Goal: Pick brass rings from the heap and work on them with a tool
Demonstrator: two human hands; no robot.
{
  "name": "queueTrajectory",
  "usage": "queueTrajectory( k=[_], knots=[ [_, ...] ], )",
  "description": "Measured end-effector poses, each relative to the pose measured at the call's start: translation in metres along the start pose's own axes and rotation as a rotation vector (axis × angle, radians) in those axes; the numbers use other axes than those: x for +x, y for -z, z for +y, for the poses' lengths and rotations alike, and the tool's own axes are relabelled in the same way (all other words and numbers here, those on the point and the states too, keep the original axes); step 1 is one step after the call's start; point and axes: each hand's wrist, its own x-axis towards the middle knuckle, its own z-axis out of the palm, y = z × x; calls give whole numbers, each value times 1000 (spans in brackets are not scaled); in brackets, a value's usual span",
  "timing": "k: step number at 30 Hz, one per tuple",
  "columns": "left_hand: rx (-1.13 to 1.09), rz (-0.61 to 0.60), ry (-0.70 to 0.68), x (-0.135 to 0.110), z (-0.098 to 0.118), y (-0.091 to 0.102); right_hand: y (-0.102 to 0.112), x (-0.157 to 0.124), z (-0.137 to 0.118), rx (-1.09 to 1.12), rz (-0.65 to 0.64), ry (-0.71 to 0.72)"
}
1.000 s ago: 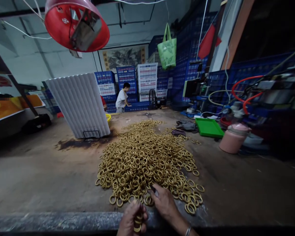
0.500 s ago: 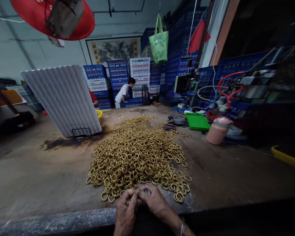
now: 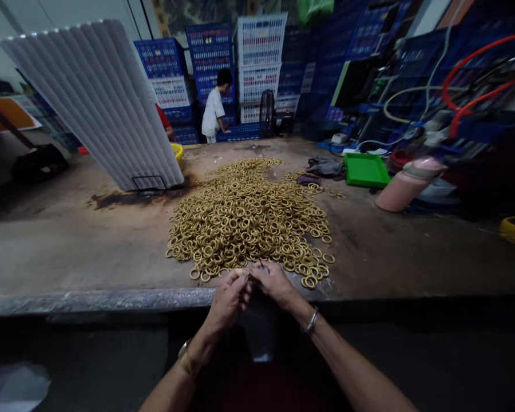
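Observation:
A large heap of gold-coloured rings (image 3: 244,217) lies on the workbench in front of me. At the heap's near side, over the bench's front edge, my two hands meet fingertip to fingertip. My left hand (image 3: 232,292) is closed, its thumb and fingers pinched around a ring that is mostly hidden now. Beside it, my right hand (image 3: 277,284) is closed too, its thumb and forefinger pressed together against the left fingertips. Whatever the right fingers grip is too small and dark to make out. Several loose rings lie just beyond both hands.
A ribbed white panel (image 3: 98,109) leans in a black wire stand at left. To the right are dark cloths (image 3: 326,167), a green tray (image 3: 366,170) and a pink bottle (image 3: 407,186). Behind the bench, a person in white (image 3: 214,111) stands by stacked crates (image 3: 260,43).
The view has tipped downward, so the bench and heap appear higher and more of my forearms shows. My hands stay together at the heap's near edge, fingers still pinched.

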Motion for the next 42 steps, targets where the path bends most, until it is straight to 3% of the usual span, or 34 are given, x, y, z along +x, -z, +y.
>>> queueTrajectory(
  k=[11, 16, 20, 33, 39, 42],
  knots=[
    [-114, -41, -13, -5, -2, 2, -2, -1, 3, 85, -29, 1],
    [-107, -28, -52, -6, -1, 3, 0, -3, 4, -206, 56, 185],
    [-38, -4, -79, -6, -1, 5, -1, -10, 4, -404, -73, 312],
    [75, 11, -120, -11, 1, 8, 2, -12, 4, -622, -211, 340],
    [-199, -36, 26, -28, 6, 8, 9, -1, 10, -916, 43, 256],
    [-345, -22, 35, -30, 5, 13, 6, 3, 15, -989, 119, 196]
  ],
)
